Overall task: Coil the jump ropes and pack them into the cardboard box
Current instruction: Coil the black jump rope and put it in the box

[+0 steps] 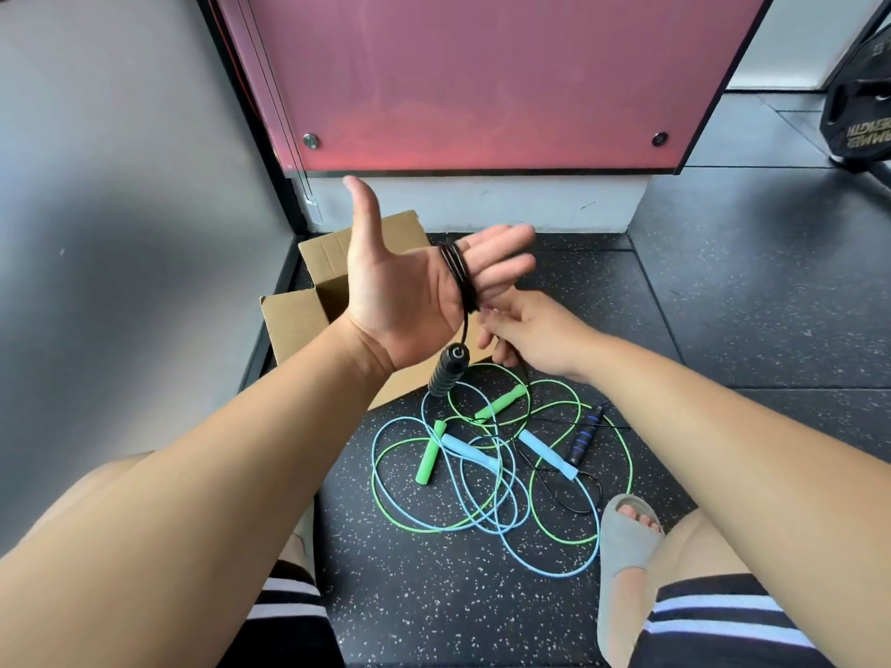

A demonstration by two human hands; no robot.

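My left hand (410, 291) is raised palm-up over the open cardboard box (308, 311), fingers straight and thumb up. Several turns of a black jump rope (460, 274) are wound around its fingers, and the rope's black handle (448, 373) hangs below the palm. My right hand (525, 335) sits just under the left fingers and pinches the black cord. On the floor lie a tangled green rope (612, 527) with green handles (429, 455), a light blue rope (545, 566) with blue handles (547, 453), and a black-and-blue handle (583, 438).
A pink panel (482, 79) on a white base (482, 204) stands behind the box. A grey wall (120, 209) runs along the left. A black weight plate (863, 108) stands at the far right. My sandalled foot (627, 547) rests beside the ropes on the speckled rubber floor (747, 306).
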